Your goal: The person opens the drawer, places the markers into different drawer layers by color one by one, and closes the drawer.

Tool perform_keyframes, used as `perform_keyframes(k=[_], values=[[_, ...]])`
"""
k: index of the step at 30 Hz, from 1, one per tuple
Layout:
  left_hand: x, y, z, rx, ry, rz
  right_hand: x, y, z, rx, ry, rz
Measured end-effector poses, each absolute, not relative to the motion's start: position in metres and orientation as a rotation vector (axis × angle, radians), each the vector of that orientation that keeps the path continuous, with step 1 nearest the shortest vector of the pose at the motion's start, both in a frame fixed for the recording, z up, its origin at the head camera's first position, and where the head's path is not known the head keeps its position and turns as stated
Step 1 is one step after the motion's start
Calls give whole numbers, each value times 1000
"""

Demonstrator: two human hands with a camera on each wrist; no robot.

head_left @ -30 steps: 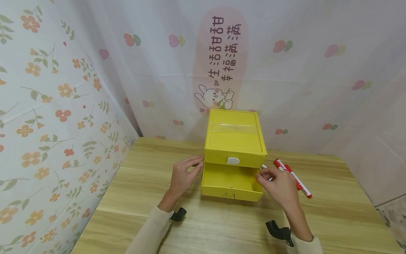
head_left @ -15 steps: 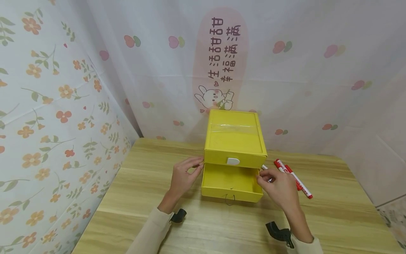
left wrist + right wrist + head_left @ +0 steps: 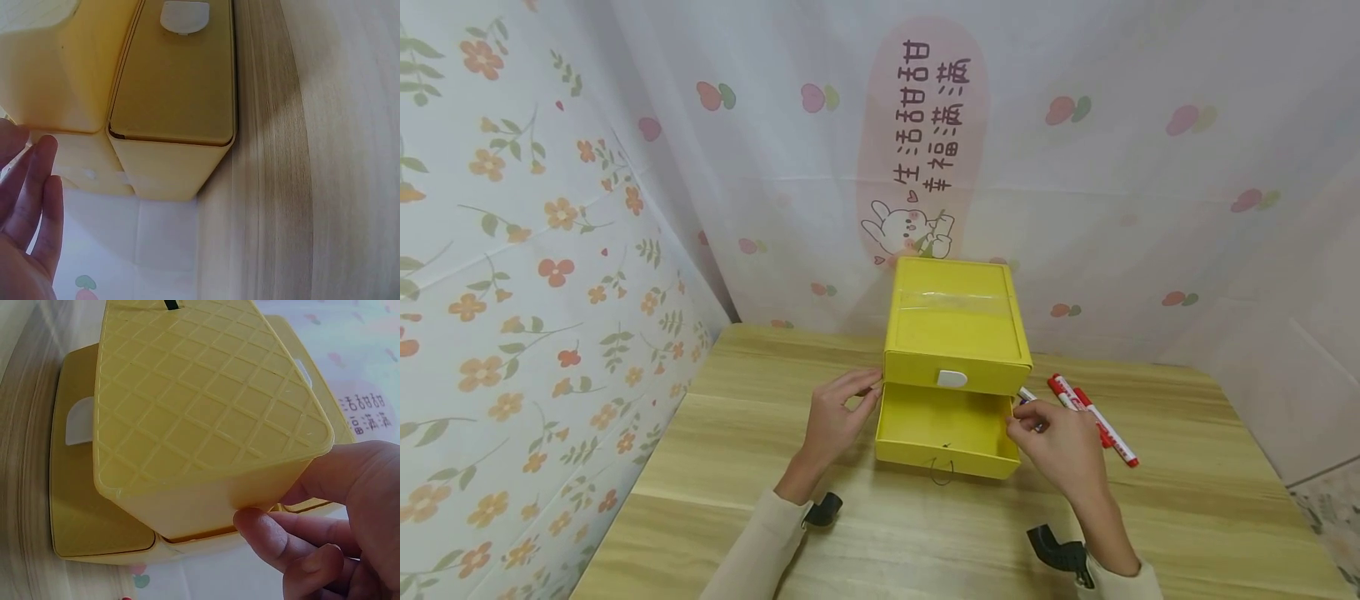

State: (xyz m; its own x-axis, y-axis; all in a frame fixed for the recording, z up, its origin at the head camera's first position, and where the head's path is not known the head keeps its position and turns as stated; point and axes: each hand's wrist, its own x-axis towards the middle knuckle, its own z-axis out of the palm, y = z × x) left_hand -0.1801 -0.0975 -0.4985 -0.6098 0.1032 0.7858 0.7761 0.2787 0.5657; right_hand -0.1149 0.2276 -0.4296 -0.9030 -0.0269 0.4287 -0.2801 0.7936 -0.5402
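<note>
A yellow drawer cabinet (image 3: 955,333) stands on the table against the curtain, with a strip of clear tape across its top. Its middle drawer (image 3: 943,417) is pulled out and looks bare inside; a thin dark loop hangs from its front. My right hand (image 3: 1063,437) pinches the right wall of this drawer, fingertips on the outer side in the right wrist view. My left hand (image 3: 835,417) has its fingers fairly straight at the left side of the cabinet. Above and below, shut drawers with white tabs show, such as the bottom drawer (image 3: 175,81).
Red-and-white markers (image 3: 1116,437) lie on the wooden table (image 3: 715,467) right of the cabinet. A further white marker (image 3: 1033,400) is partly hidden behind my right hand. A patterned curtain (image 3: 775,233) hangs behind, and a flowered one (image 3: 512,333) at the left.
</note>
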Motion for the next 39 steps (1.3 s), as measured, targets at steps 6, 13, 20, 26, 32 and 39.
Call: perform_keyframes(k=[6,13,20,26,32,39], values=[[-179,-98,-497,-782,-1925,-1373,-113,228,-428,223,-2619,877],[-179,-98,-495,-795,-1926,-1364,-109,229,-422,182,-2721,881],[-179,-98,-494,-792,-1951,-1364,-103,229,-412,180,-2829,891],[-178,-98,-493,-779,-1966,-1386,-99,230,-406,204,-2909,900],[-178,-98,-494,-764,-1979,-1387,-97,230,-403,252,-2942,899],[-180,-100,-498,-762,-1978,-1366,-99,237,-403,214,-2934,894]])
